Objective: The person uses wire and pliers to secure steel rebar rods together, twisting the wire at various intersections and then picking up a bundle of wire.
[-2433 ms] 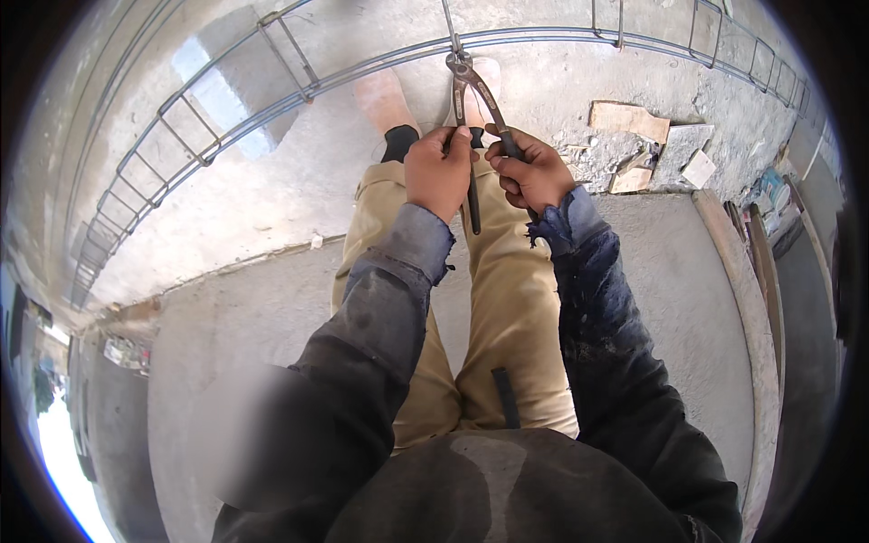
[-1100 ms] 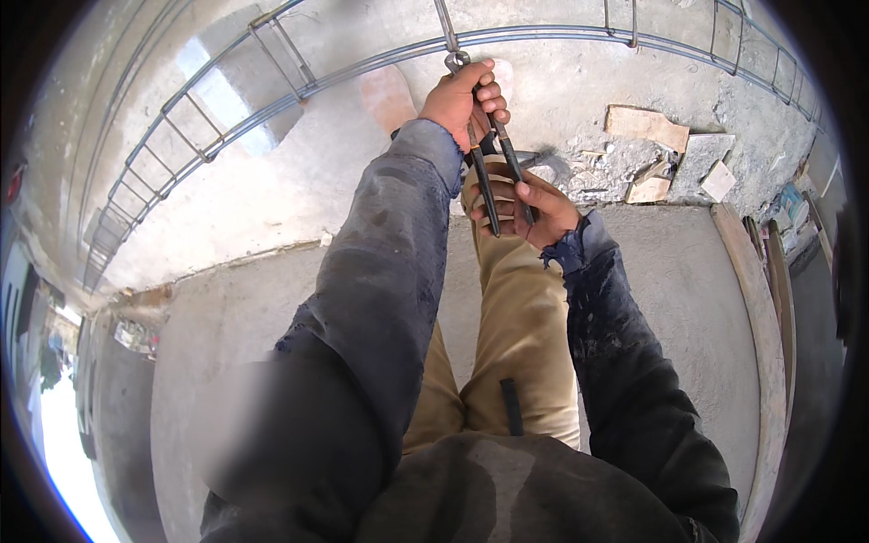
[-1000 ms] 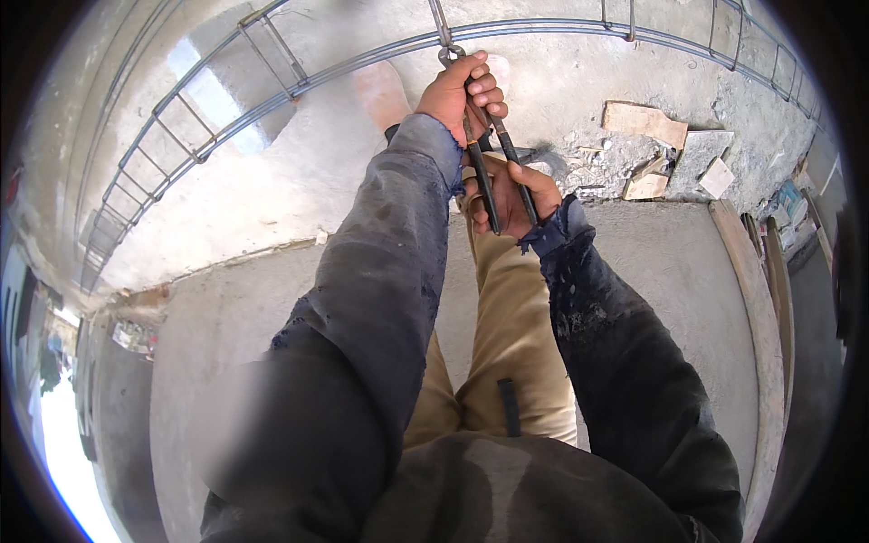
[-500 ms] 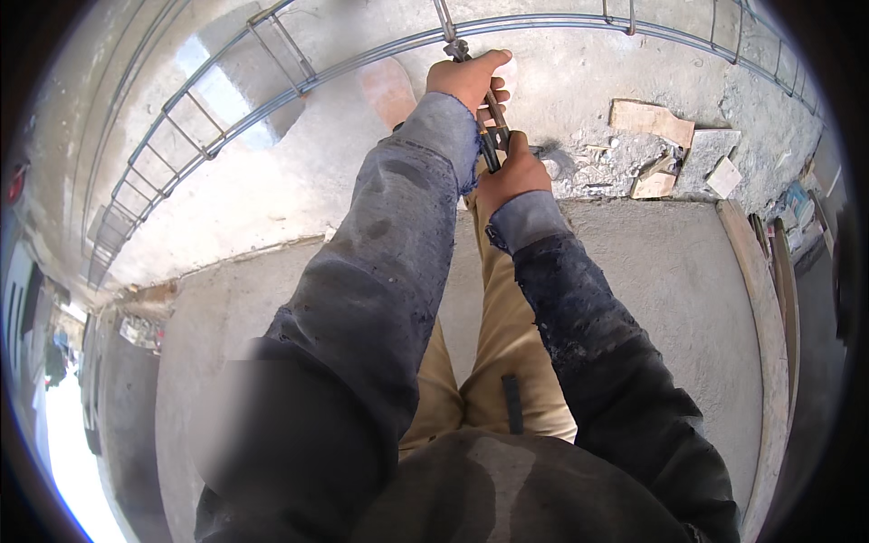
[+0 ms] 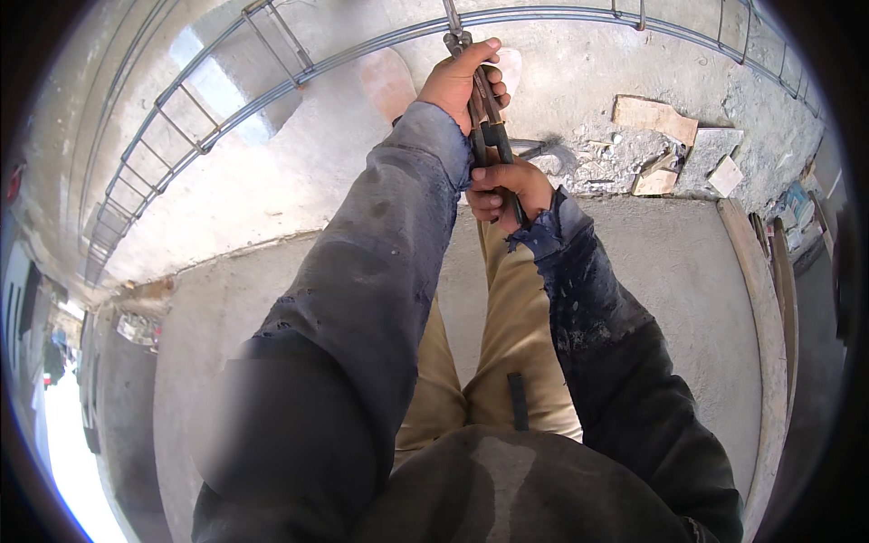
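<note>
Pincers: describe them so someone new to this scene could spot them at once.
Find the steel-bar cage arching across the top of the picture. Just below it, near the middle, the left hand holds the pincers, with the right hand lower on them. Unlike the cage's thin bars, they have two dark handles leading to a stubby metal head.

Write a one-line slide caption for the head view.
Pincers at a steel rebar cage: the left hand grips them near their jaws, the right hand lower down.
</note>
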A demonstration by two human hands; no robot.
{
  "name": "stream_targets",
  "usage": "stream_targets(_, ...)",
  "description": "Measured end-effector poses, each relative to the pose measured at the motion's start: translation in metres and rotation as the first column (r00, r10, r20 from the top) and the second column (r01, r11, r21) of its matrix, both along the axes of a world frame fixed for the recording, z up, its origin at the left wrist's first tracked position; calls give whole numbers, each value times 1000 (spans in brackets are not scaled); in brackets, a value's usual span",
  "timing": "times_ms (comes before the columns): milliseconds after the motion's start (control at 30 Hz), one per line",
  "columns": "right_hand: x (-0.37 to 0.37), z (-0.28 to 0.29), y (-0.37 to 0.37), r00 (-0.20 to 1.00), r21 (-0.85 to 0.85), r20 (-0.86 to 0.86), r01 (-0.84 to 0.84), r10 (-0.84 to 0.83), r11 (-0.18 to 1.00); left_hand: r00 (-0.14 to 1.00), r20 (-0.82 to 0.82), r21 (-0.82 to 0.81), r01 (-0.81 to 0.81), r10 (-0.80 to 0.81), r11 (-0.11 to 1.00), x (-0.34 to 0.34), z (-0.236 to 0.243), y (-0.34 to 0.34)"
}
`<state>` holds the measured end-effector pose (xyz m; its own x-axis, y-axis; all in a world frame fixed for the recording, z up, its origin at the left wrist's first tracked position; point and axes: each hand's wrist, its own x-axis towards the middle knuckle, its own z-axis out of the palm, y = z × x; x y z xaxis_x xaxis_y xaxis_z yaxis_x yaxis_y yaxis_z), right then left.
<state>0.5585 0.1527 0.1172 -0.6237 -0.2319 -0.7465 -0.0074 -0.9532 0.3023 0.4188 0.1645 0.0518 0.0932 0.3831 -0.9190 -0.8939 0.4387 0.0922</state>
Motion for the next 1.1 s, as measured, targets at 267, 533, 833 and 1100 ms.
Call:
stream_targets(267, -7, 2, 8, 546, 538, 667, -824, 508, 179, 959, -210, -152, 160, -190, 975, 10, 20, 3)
stream_targets(533, -4, 20, 5, 652, 621, 626, -749, 429, 232, 997, 15, -135, 78, -77, 988, 8, 14, 4)
stream_targets(833, 18, -3, 1, 904, 331, 261, -413, 338, 849, 992, 100, -7, -83, 83, 997, 16, -2, -11)
stream_targets(1100, -9, 26, 0, 497, 549, 753, -836, 431, 5, 902, -333, -157, 234, -275, 959, 10, 23, 5)
